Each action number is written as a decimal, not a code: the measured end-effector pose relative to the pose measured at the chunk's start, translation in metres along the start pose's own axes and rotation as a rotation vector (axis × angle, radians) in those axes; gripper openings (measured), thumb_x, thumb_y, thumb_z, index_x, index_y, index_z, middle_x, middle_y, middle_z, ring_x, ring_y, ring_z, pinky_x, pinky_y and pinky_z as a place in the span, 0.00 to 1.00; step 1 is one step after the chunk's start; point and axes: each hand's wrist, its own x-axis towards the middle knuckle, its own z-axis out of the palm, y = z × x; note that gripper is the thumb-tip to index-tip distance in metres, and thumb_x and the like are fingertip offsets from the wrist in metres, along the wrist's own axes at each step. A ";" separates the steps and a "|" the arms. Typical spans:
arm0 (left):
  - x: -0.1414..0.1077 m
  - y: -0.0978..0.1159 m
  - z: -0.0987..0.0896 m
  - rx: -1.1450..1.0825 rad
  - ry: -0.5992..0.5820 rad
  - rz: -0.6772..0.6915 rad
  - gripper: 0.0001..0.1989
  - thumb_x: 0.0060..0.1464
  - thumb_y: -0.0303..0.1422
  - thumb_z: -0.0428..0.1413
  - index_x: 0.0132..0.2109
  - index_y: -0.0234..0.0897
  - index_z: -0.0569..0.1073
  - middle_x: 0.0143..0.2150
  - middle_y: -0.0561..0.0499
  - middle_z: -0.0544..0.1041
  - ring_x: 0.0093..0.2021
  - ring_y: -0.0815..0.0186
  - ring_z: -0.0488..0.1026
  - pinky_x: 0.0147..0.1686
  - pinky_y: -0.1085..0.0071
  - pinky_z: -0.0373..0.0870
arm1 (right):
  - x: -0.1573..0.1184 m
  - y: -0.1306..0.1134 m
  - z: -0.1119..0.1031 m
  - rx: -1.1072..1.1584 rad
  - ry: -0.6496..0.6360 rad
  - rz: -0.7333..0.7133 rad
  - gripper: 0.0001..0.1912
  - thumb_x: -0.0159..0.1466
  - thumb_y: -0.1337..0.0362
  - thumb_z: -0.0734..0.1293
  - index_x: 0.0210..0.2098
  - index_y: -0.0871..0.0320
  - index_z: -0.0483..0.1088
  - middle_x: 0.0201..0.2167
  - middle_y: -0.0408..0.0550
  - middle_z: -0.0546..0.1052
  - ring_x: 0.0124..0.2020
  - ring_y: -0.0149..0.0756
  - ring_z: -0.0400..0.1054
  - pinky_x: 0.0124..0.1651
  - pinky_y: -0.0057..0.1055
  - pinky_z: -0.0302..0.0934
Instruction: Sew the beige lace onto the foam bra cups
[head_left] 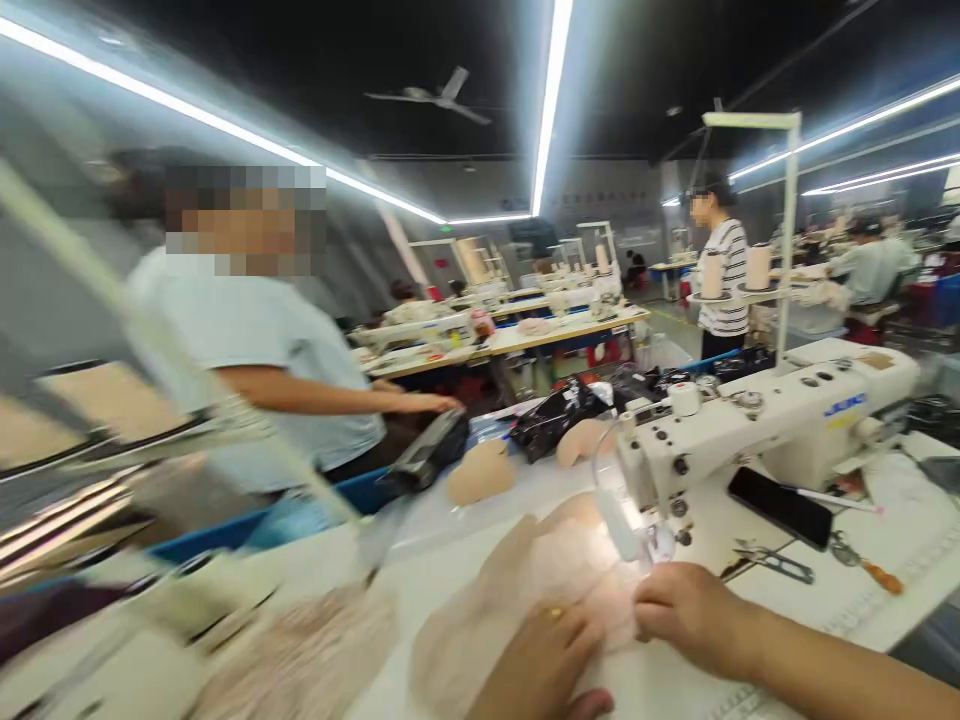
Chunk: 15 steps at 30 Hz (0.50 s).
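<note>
A white sewing machine [757, 405] stands on the right of the table, its lamp lighting pale pink fabric [574, 550] below the needle area. On that fabric, at the lower middle, rests my left hand [544, 655], blurred, a ring on one finger; whether its fingers grip anything is unclear. Just right of it, close to the needle area, my right hand [694, 615] has its fingers pinched together on the edge of the fabric. More crumpled pink lace [307, 660] lies at the lower left.
A phone [780, 507], metal snips [776, 562] and an orange-handled tool [870, 568] lie right of my right hand. Black plastic bags [559, 415] and a beige cup [482, 472] sit behind the fabric. A person in light blue [262, 340] stands at the left.
</note>
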 end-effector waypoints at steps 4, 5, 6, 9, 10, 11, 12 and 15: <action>0.023 0.024 0.012 0.010 -0.157 0.090 0.11 0.61 0.20 0.57 0.45 0.41 0.73 0.42 0.53 0.81 0.42 0.61 0.76 0.45 0.65 0.71 | -0.013 0.022 -0.016 0.088 -0.118 -0.011 0.14 0.77 0.64 0.60 0.39 0.54 0.75 0.35 0.42 0.80 0.35 0.35 0.73 0.39 0.29 0.64; 0.032 0.024 0.019 0.032 -0.181 0.093 0.12 0.59 0.18 0.57 0.46 0.40 0.73 0.42 0.53 0.80 0.42 0.61 0.75 0.45 0.64 0.71 | -0.013 0.027 -0.018 0.098 -0.142 -0.009 0.14 0.78 0.64 0.59 0.41 0.53 0.76 0.36 0.40 0.80 0.36 0.34 0.74 0.39 0.27 0.64; 0.040 0.022 0.025 0.065 -0.204 0.095 0.12 0.58 0.18 0.57 0.44 0.39 0.73 0.41 0.53 0.80 0.40 0.61 0.75 0.43 0.64 0.70 | -0.014 0.032 -0.019 0.102 -0.161 -0.012 0.14 0.79 0.65 0.59 0.44 0.52 0.76 0.37 0.40 0.81 0.37 0.33 0.75 0.39 0.27 0.65; 0.053 0.014 0.045 0.159 -0.218 0.102 0.07 0.56 0.22 0.60 0.37 0.38 0.71 0.36 0.52 0.77 0.33 0.61 0.71 0.34 0.64 0.66 | -0.015 0.045 -0.020 0.082 -0.185 -0.046 0.16 0.78 0.69 0.57 0.47 0.52 0.77 0.45 0.45 0.82 0.46 0.39 0.75 0.46 0.31 0.67; 0.053 0.012 0.051 0.174 -0.188 0.103 0.07 0.57 0.23 0.60 0.35 0.38 0.70 0.35 0.52 0.76 0.32 0.61 0.70 0.32 0.64 0.65 | -0.017 0.049 -0.020 0.058 -0.182 -0.067 0.17 0.76 0.71 0.57 0.48 0.53 0.77 0.48 0.48 0.82 0.49 0.42 0.74 0.48 0.34 0.67; 0.053 0.010 0.056 0.173 -0.148 0.104 0.07 0.58 0.24 0.60 0.34 0.38 0.69 0.35 0.52 0.76 0.32 0.62 0.69 0.32 0.64 0.64 | -0.019 0.053 -0.020 0.022 -0.176 -0.086 0.17 0.75 0.73 0.57 0.48 0.53 0.77 0.50 0.51 0.81 0.52 0.44 0.73 0.50 0.36 0.67; 0.051 0.010 0.060 0.156 -0.106 0.105 0.07 0.60 0.24 0.59 0.35 0.38 0.69 0.36 0.51 0.76 0.33 0.62 0.69 0.33 0.64 0.64 | -0.021 0.055 -0.020 -0.023 -0.169 -0.099 0.18 0.73 0.75 0.57 0.49 0.54 0.76 0.51 0.52 0.81 0.53 0.45 0.72 0.50 0.37 0.66; 0.044 0.012 0.065 0.094 -0.013 0.093 0.07 0.64 0.23 0.55 0.37 0.37 0.69 0.38 0.52 0.76 0.35 0.63 0.69 0.35 0.65 0.65 | -0.028 0.058 -0.022 -0.138 -0.160 -0.107 0.20 0.71 0.78 0.58 0.50 0.52 0.75 0.47 0.50 0.79 0.46 0.42 0.72 0.44 0.35 0.65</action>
